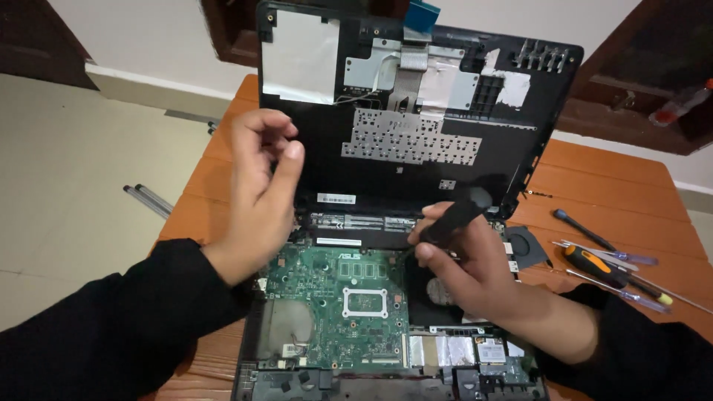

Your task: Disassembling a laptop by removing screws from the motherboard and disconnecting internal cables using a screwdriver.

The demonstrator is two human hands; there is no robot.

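Observation:
An opened laptop lies on a wooden table [594,178]. Its green motherboard [334,297] is bare in the base. The black top cover [401,119], with the keyboard's underside and silver foil patches, stands tilted up behind it. My left hand [260,193] grips the cover's left edge with curled fingers and holds it upright. My right hand [464,260] is over the right part of the board, near the fan, and holds a dark flat strip-like part [453,217]. What this part is I cannot tell.
Several screwdrivers [609,267] lie on the table to the right of the laptop, one with an orange and black handle. Two thin metal rods [148,199] lie on the pale floor to the left. Dark wooden furniture stands along the wall behind.

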